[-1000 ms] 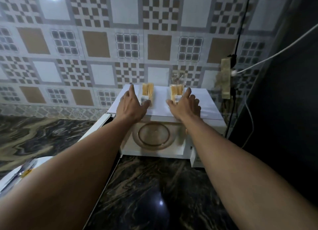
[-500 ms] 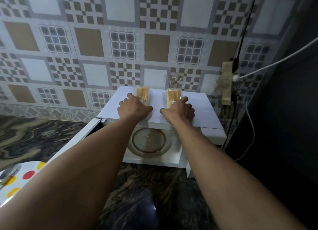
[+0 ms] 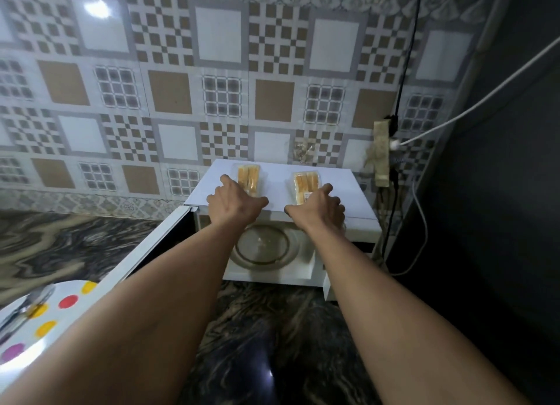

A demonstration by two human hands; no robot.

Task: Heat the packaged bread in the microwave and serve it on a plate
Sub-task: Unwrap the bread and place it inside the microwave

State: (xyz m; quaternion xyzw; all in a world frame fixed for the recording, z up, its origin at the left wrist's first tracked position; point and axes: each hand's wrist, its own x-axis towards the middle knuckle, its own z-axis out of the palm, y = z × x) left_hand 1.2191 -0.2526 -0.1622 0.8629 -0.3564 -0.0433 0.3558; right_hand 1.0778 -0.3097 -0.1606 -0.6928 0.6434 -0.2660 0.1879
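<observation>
Head view: left hand (image 3: pixel 234 201) grips left pack (image 3: pixel 248 176), right hand (image 3: pixel 318 207) grips right pack (image 3: pixel 305 183); lift both level, then lower them onto the turntable (image 3: pixel 263 248) beneath the wrists.

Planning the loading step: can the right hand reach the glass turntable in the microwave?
Likely yes: the door stands open, and the turntable looks bare just below the right hand.

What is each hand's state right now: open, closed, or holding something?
Left hand: grips the near end of the left bread pack.
Right hand: grips the near end of the right bread pack.
</observation>
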